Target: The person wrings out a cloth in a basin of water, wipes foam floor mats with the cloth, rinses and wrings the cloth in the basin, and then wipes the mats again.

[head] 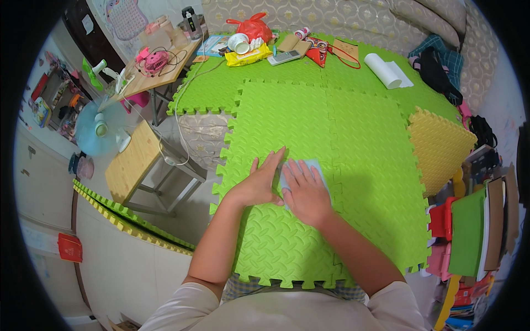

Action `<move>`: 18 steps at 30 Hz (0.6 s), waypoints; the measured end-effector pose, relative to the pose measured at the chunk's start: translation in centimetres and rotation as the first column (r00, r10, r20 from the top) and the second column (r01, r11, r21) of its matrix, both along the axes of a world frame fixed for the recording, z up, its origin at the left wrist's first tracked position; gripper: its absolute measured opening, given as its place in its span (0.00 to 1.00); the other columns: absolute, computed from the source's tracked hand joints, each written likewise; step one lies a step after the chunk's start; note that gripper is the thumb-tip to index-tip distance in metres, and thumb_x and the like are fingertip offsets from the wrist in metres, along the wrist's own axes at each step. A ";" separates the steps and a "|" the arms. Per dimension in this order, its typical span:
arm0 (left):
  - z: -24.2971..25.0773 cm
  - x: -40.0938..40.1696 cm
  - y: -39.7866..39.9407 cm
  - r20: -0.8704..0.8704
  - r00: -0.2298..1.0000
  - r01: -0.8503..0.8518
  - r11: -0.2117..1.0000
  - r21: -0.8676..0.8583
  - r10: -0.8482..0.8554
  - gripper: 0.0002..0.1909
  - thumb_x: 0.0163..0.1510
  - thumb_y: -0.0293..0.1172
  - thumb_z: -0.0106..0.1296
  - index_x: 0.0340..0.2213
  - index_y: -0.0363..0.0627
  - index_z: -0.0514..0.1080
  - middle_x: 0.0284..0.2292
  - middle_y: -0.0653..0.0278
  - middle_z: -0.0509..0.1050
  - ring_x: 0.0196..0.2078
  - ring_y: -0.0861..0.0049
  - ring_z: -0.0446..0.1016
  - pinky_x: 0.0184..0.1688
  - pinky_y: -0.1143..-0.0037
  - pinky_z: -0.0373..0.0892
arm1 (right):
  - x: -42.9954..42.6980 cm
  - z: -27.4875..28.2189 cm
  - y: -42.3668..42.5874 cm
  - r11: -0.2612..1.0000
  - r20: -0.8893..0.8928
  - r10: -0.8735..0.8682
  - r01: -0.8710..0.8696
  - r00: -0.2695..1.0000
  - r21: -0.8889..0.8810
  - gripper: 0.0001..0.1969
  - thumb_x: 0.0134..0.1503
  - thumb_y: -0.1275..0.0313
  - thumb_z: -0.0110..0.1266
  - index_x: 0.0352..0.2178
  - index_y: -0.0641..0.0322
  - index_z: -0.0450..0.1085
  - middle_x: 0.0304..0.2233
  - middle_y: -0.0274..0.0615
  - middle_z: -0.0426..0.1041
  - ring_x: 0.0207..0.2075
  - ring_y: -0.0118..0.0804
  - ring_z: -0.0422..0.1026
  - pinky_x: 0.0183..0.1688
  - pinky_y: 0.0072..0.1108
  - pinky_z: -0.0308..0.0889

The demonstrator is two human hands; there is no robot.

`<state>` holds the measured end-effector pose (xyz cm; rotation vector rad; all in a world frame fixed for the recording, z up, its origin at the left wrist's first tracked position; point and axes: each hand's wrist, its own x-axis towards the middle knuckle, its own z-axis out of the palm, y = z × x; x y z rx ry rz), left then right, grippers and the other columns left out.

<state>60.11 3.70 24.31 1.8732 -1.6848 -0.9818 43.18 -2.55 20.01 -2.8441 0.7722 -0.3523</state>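
Green interlocking foam mats with a raised tread pattern spread out before me. My right hand lies flat over a pale blue cloth, pressing it against the mat just left of a seam. Most of the cloth is hidden under the palm and fingers. To its left, my left hand holds nothing. Its fingers are apart, and its thumb reaches close to the cloth's left edge.
At the mat's far side are a white paper roll, a yellow wipes pack and a red plastic bag. A yellow mat leans at right. A wooden stool and a spinning fan stand left; a cable hangs there.
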 end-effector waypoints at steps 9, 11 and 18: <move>0.0 0.1 0.3 -0.010 1.000 -0.006 1.000 -0.002 0.006 0.66 0.31 0.27 0.69 0.64 0.49 0.35 0.63 0.51 0.47 0.67 0.64 0.42 0.67 0.61 0.32 | -2.8 0.0 1.4 0.995 -0.003 -0.069 0.069 0.998 -0.068 0.29 0.59 0.60 0.43 0.58 0.63 0.56 0.61 0.46 0.55 0.63 0.46 0.52 0.64 0.39 0.43; -0.1 0.0 0.4 0.004 1.000 -0.013 1.000 0.001 0.013 0.66 0.31 0.27 0.68 0.64 0.51 0.35 0.64 0.54 0.47 0.67 0.66 0.44 0.67 0.60 0.31 | -2.4 0.3 1.9 0.998 0.005 -0.035 0.035 0.999 -0.051 0.28 0.59 0.60 0.43 0.58 0.63 0.56 0.61 0.46 0.55 0.63 0.47 0.52 0.64 0.39 0.43; -1.0 0.6 0.1 -0.092 0.996 -0.019 0.999 -0.026 0.016 0.48 0.48 0.19 0.49 0.64 0.50 0.34 0.64 0.55 0.47 0.68 0.67 0.42 0.67 0.60 0.30 | 0.5 -0.4 -0.3 1.000 0.030 -0.005 0.006 1.000 -0.015 0.28 0.59 0.59 0.42 0.58 0.62 0.56 0.61 0.46 0.55 0.63 0.46 0.51 0.64 0.39 0.43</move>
